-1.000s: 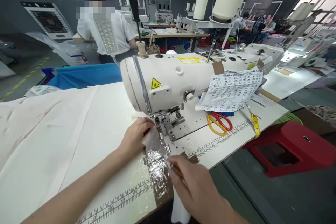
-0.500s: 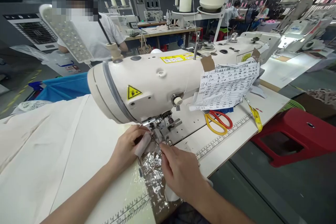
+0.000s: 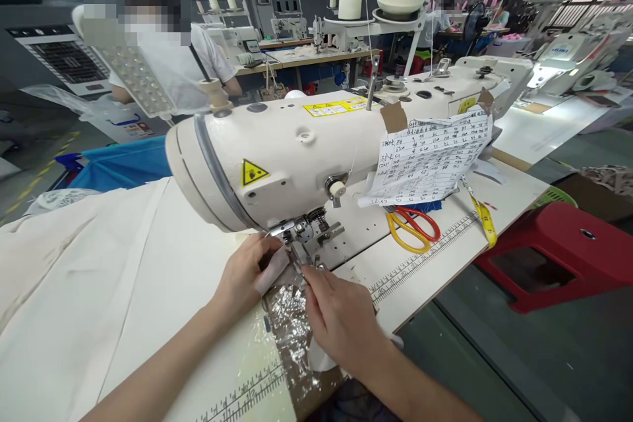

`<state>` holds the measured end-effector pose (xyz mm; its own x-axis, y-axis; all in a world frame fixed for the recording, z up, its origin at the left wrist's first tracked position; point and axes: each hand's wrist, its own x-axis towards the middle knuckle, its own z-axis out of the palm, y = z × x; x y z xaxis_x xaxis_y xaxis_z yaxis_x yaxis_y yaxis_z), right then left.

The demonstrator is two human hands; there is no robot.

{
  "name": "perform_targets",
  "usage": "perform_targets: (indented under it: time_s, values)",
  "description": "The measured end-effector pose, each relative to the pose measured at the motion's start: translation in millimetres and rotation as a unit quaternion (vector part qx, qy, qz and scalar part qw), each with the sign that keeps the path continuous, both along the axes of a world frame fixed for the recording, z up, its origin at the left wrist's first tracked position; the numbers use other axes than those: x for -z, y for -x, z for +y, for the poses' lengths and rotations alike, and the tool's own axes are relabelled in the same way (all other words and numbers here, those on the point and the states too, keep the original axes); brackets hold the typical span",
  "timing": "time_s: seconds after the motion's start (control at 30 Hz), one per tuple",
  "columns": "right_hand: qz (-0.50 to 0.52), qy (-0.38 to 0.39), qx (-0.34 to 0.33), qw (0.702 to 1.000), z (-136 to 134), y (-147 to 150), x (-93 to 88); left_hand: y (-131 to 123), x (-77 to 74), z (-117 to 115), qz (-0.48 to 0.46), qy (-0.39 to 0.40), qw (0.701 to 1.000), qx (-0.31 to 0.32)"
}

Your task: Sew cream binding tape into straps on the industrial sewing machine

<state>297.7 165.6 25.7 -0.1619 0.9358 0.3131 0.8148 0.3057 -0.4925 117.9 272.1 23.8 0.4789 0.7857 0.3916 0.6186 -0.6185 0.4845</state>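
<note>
A white industrial sewing machine (image 3: 277, 151) stands across the table, its needle and presser foot area (image 3: 306, 237) low at the front. My left hand (image 3: 247, 270) is closed with bent fingers on a folded white fabric strip (image 3: 273, 270), just left of the presser foot. Close by on the right, my right hand (image 3: 343, 316) pinches with thumb and forefinger at the metal parts in front of the needle; what lies between the fingertips is too small to make out. White cloth (image 3: 320, 357) shows beneath that hand, over shiny clear plastic (image 3: 291, 323).
Scissors (image 3: 410, 231) with yellow and red handles lie right of the needle area, near a yellow tape measure (image 3: 484, 221). A handwritten paper (image 3: 430, 158) hangs on the machine. Pale fabric (image 3: 64, 277) spreads left. A red stool (image 3: 568, 257) stands right; a person (image 3: 168, 72) sits beyond.
Both hands stay nearly in place at the presser foot, with only slight finger shifts. The whole view has moved slightly.
</note>
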Motion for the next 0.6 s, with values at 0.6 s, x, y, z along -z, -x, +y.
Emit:
perform_targets:
  time_s: [0.6]
  values:
    - [-0.056,-0.025,0.033,0.998,-6.4,1.4,3.5,4.3,-1.6,-1.7,0.082,-0.184,0.974,0.103]
